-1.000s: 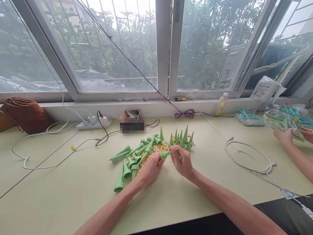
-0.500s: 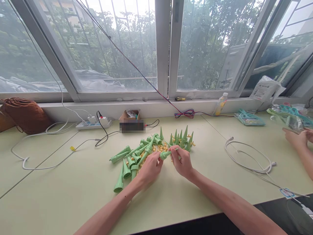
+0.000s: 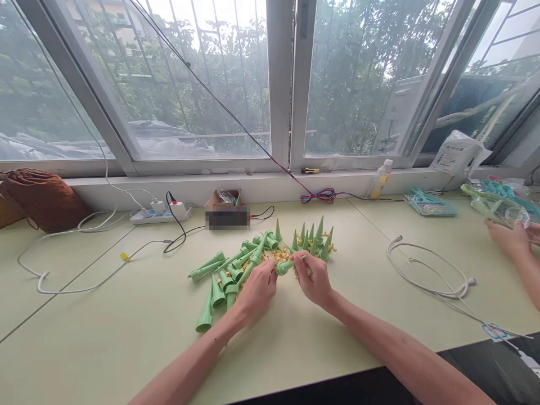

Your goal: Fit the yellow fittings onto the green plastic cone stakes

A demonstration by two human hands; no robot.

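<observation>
My right hand (image 3: 313,278) pinches a green plastic plant watering spike (image 3: 285,266) near its narrow end, which points right. At the spike's wide end is my left hand (image 3: 258,287), its fingers closed; any small part between those fingertips is hidden. To the left, several more green spikes (image 3: 218,295) lie in a loose heap. Small yellow valve pieces (image 3: 280,255) are scattered behind the hands and among the heap. Beyond my right hand stands a group of upright green spikes (image 3: 319,232), some with yellow pieces at their sides.
A coiled white cable (image 3: 430,291) lies to the right. Another person's hands (image 3: 512,239) hold a clear green packet at the far right. Along the window stand a power strip (image 3: 162,214), a small cardboard box (image 3: 213,199), a bottle (image 3: 380,180) and teal packs (image 3: 430,203).
My left hand has drawn back slightly left from the spike's wide end. My right hand and the spike stay almost still. The other person's hands have shifted a little.
</observation>
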